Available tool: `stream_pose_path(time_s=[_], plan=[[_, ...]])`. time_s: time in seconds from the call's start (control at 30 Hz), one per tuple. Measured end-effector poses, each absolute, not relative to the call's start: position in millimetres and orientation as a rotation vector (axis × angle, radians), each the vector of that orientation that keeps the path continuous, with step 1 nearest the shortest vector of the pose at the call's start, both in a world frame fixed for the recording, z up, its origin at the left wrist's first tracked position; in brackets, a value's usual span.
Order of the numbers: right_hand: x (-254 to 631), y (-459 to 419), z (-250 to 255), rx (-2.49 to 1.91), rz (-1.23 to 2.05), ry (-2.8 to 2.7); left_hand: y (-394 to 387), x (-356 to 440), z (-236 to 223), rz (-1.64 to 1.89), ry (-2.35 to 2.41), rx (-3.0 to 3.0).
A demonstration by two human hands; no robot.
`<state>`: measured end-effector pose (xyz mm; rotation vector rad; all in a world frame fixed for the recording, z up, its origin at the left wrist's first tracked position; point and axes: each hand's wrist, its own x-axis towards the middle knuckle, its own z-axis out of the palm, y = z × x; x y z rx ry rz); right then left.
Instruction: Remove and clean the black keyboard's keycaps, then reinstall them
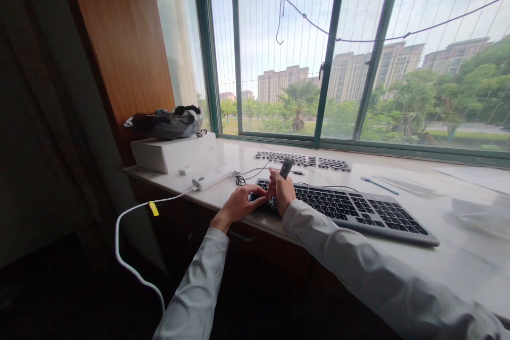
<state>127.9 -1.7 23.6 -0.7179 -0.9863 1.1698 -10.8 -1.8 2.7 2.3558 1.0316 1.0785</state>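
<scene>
A grey keyboard [358,211] with black keys lies on the white window ledge [458,260]. My left hand [238,205] rests on its left end, fingers curled and pressing on the corner keys. My right hand [281,189] is closed around a small dark tool [286,168] that sticks up above the fist, held over the keyboard's left edge. Behind it, rows of loose black keycaps [303,160] are laid out near the window.
A white power strip [212,177] with a white cable [131,212] hanging off the ledge lies left. A white box [173,152] carries a dark bag [165,122]. A thin black cord [243,175], a blue pen [380,186] and papers [474,174] lie on the ledge.
</scene>
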Motion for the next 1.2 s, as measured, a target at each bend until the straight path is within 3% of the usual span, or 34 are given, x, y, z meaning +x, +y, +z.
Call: stream_pose_path(time_s=[0.57, 0.9, 1.2], plan=[[125.1, -2.5, 21.1, -0.829, 1.142, -0.966, -2.4, -11.2, 3.5, 1.066, 1.026, 2.366], [128.5, 5.7, 24.1, -0.776, 1.329, -0.82, -5.0, -10.8, 5.5, 1.053, 1.099, 2.321], [125.2, 2.3, 20.4, -0.622, 1.265, -1.02, -8.0, -11.4, 7.4, 1.04, 1.008, 2.396]])
